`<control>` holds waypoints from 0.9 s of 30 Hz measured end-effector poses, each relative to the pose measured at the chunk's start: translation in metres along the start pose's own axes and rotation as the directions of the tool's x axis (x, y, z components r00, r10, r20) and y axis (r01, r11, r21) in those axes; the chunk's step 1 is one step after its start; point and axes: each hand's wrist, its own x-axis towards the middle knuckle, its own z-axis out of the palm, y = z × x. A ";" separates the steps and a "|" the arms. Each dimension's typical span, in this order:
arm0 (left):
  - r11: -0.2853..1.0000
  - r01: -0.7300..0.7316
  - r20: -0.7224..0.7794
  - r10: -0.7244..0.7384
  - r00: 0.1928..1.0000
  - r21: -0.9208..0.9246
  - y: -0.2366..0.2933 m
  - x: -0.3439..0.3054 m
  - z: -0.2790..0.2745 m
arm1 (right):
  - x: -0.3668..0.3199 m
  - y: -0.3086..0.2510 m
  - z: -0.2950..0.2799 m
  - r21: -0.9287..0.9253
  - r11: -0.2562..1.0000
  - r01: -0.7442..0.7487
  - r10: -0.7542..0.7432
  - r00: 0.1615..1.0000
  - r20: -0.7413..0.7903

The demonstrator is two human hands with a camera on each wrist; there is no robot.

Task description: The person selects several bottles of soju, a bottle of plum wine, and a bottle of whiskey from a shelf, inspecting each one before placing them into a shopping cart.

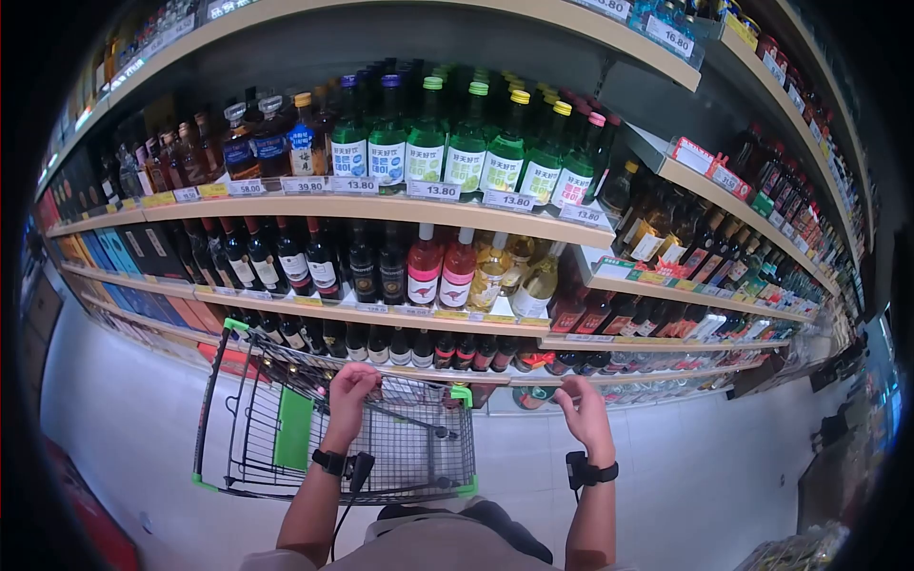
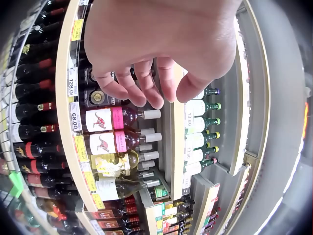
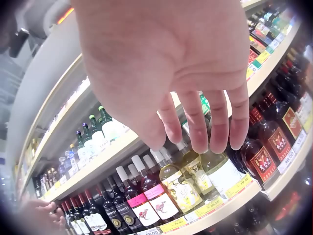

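In the head view my left hand [image 1: 349, 404] hovers over the shopping cart [image 1: 388, 433], fingers loosely bent and holding nothing. My right hand [image 1: 586, 417] hangs in the air to the right of the cart, also holding nothing, its fingers relaxed. Both hands are apart from the shelves. The left wrist view shows the left hand [image 2: 161, 44] in front of pink-label bottles [image 2: 103, 143] and green bottles [image 2: 194, 138]. In the right wrist view the right hand [image 3: 171, 73] shows its palm, with pale wine bottles [image 3: 180, 188] beyond its fingertips.
Curved shelves [image 1: 381, 207] of bottles with price tags stretch across the front. Dark wine bottles [image 1: 293, 257] stand on the middle shelf, red-label bottles [image 1: 592, 312] farther right. White floor tiles [image 1: 666, 457] lie right of the cart. Something wrapped [image 1: 800, 550] is at the lower right.
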 end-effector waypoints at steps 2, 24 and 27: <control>0.996 -0.056 0.022 0.055 0.998 0.069 -0.001 0.012 0.007 | 0.011 0.005 -0.005 0.019 1.000 -0.006 0.006 1.000 0.011; -0.241 -0.521 0.571 0.430 0.699 0.819 0.044 0.191 0.226 | 0.250 -0.086 -0.156 -0.137 0.732 0.668 -0.681 0.710 -0.180; -0.230 -0.510 0.555 0.452 0.698 0.829 0.046 0.191 0.232 | 0.268 -0.090 -0.162 -0.055 0.786 0.615 -0.614 0.767 -0.185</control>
